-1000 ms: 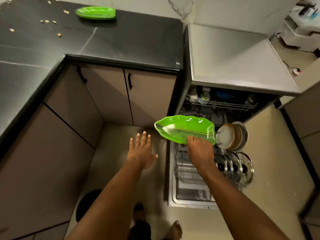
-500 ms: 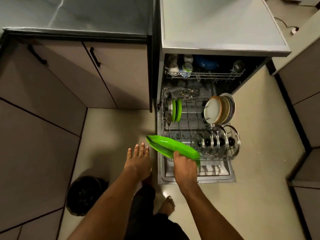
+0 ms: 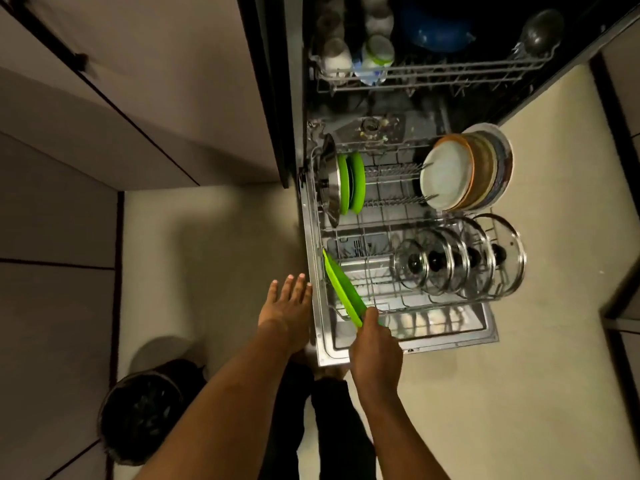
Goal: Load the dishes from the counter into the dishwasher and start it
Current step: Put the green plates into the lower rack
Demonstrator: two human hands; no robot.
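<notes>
My right hand [image 3: 375,353] grips the near end of a green leaf-shaped plate [image 3: 341,287], which stands on edge in the front left corner of the pulled-out lower rack [image 3: 408,308]. My left hand [image 3: 285,311] hovers flat with straight fingers just left of the rack, holding nothing. The rack also carries two green plates [image 3: 351,183] beside a steel pan [image 3: 329,180], a stack of round plates [image 3: 460,168] and several glass lids [image 3: 460,259].
The upper rack [image 3: 429,72] holds cups, a bottle and a blue bowl. The open dishwasher door [image 3: 450,336] lies flat over the floor. A dark bin [image 3: 142,412] stands on the floor at the lower left. Cabinet fronts [image 3: 104,140] line the left side.
The view dropped from the counter to the dishwasher. My right hand carried the green plate down, turned it on edge and brought it into the rack's front left corner. My left hand stayed spread.
</notes>
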